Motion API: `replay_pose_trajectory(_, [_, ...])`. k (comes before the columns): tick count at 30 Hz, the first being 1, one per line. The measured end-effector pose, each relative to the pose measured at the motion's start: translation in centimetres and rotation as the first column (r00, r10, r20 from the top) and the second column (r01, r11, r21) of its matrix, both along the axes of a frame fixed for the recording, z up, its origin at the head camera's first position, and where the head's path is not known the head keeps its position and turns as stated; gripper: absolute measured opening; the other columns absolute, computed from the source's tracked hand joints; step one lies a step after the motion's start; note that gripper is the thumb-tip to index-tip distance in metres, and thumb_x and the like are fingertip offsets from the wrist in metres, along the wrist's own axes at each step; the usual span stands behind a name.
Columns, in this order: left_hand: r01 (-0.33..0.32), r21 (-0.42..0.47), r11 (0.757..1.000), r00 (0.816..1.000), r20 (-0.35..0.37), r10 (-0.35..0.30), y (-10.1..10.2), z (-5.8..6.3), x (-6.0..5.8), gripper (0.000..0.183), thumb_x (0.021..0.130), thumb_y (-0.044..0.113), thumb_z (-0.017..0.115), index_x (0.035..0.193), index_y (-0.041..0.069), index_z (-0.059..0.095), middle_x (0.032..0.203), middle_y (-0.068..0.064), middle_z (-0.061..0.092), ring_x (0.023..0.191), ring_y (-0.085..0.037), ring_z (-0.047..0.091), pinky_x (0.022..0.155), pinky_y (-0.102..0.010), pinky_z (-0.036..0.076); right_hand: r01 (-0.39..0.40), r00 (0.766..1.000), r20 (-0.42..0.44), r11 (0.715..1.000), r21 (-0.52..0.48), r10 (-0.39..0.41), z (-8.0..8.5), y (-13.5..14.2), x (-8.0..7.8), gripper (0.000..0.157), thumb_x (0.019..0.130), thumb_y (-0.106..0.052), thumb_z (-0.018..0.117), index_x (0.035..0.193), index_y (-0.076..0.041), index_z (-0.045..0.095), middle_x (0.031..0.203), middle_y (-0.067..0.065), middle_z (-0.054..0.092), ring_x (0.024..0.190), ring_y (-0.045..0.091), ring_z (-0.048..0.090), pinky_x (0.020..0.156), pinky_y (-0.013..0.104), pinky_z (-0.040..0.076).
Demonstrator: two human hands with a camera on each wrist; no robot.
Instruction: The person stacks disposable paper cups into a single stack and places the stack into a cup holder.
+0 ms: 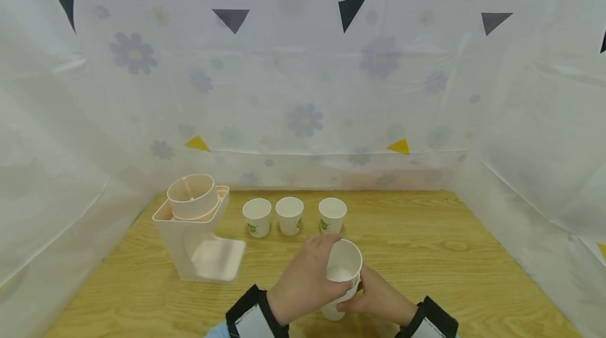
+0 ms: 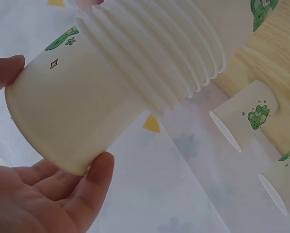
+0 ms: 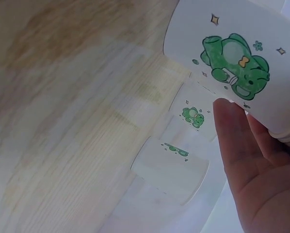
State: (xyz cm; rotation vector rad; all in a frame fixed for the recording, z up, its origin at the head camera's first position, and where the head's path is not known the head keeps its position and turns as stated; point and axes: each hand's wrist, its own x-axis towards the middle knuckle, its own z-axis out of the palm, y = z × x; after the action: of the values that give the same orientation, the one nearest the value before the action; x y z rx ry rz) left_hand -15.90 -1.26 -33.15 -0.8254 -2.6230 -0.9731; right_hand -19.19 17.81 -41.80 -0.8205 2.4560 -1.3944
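Note:
A stack of white paper cups (image 2: 150, 53), printed with green bears, is held between both hands, its rims showing as a row of ridges in the left wrist view. My left hand (image 1: 307, 277) grips the end cup (image 2: 62, 107), thumb on one side and fingers on the other. In the head view this cup's hollow faces up. Lower on the stack, my right hand (image 1: 379, 296) holds the cups from the right. The right wrist view shows its fingertips against a bear-printed cup (image 3: 203, 34). Part of the stack is hidden behind the fingers.
Three paper cups stand mouth up beyond the hands: a left one (image 1: 257, 219), a middle one (image 1: 289, 217) and a right one (image 1: 332, 212). A pale coffee-maker-like appliance (image 1: 177, 248) sits at the left of the wooden table (image 1: 440, 259). Flower-patterned sheeting (image 1: 303, 80) surrounds the table.

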Motion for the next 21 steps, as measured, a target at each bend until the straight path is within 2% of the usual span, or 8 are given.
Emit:
replay_pose_trajectory(5, [0.009, 0.002, 1.000, 1.000, 0.018, -0.009, -0.1, -0.1, -0.1, 0.062, 0.071, 0.025, 0.077, 0.123, 0.001, 0.053, 0.117, -0.015, 0.062, 0.100, -0.021, 0.053, 0.072, -0.030, 0.054, 0.001, 1.000, 0.000, 1.000, 0.001, -0.001, 0.0, 0.0, 0.1, 0.073, 0.071, -0.023, 0.078, 0.131, -0.002, 0.042, 0.122, 0.018, 0.057, 0.101, 0.012, 0.055, 0.073, 0.031, 0.051])
replay_pose_trajectory(21, [0.022, -0.021, 1.000, 1.000, 0.010, -0.022, 0.1, -1.3, -0.4, 0.065, 0.070, 0.022, 0.077, 0.125, -0.002, 0.051, 0.115, -0.017, 0.061, 0.098, -0.022, 0.054, 0.074, -0.030, 0.054, -0.002, 1.000, -0.015, 1.000, 0.013, 0.002, 0.0, 0.1, 0.1, 0.070, 0.071, -0.028, 0.077, 0.128, -0.003, 0.045, 0.120, 0.016, 0.059, 0.100, 0.012, 0.055, 0.073, 0.030, 0.051])
